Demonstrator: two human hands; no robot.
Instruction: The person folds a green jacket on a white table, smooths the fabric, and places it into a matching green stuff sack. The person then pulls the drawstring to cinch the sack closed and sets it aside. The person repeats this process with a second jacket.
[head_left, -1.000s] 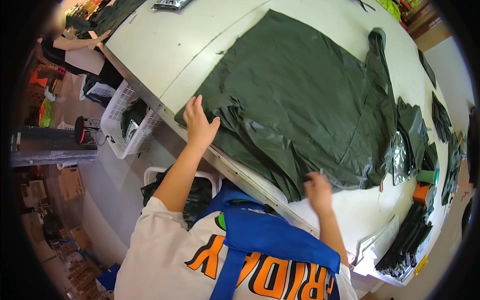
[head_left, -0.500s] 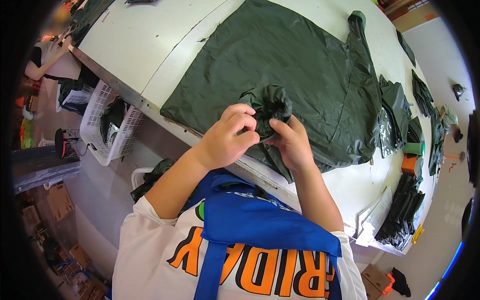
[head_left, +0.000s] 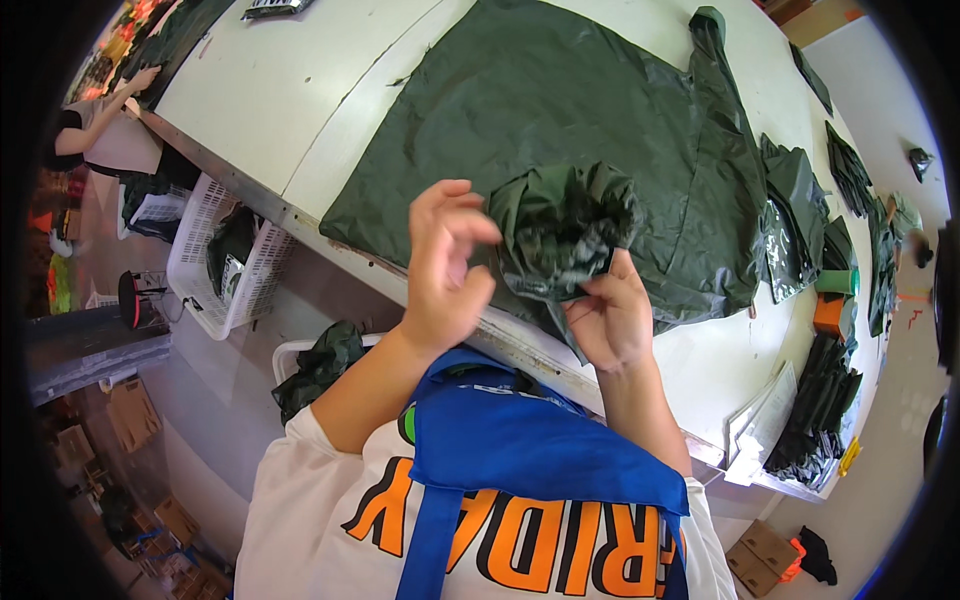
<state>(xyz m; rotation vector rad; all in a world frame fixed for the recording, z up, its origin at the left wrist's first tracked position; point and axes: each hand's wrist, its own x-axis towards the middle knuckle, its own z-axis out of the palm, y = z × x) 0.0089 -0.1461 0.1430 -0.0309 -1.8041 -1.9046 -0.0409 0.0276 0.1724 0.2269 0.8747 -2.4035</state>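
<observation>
At the bench's near edge point(head_left: 270, 196), right hand point(head_left: 610, 318) pinching gathered green fabric point(head_left: 535, 215), left hand point(head_left: 445, 270) loosely spread, I'd ease folds evenly.

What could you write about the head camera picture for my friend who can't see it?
A person's right hand pinches a bunched part of a shiny dark green cloth, with the left hand open close beside it. More cloth lies spread on a white table, and a white basket stands lower down at left.
</observation>
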